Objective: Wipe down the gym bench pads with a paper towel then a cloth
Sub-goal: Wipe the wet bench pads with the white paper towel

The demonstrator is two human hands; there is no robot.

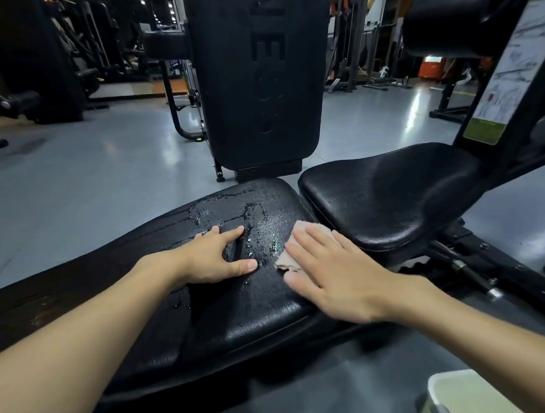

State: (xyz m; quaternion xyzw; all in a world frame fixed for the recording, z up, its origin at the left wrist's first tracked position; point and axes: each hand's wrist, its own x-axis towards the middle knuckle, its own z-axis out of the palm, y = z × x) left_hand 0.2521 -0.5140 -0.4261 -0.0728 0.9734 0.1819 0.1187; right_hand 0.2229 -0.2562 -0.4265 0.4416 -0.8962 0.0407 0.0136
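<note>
A long black bench pad (pixel 238 304) runs from the lower left to the middle, wet with droplets and streaks near its far end. My left hand (pixel 211 259) rests flat on it, fingers spread. My right hand (pixel 333 272) presses a crumpled beige paper towel (pixel 300 236) onto the pad's right edge with straight fingers; most of the towel is hidden under the palm. A second black seat pad (pixel 389 198) sits just to the right, dry-looking and shiny.
An upright black machine pad (pixel 256 82) stands just beyond the bench. A frame with an instruction placard (pixel 505 71) rises at the right. A white bin (pixel 466 394) is at the bottom right. Grey floor (pixel 91 170) and other gym machines lie around.
</note>
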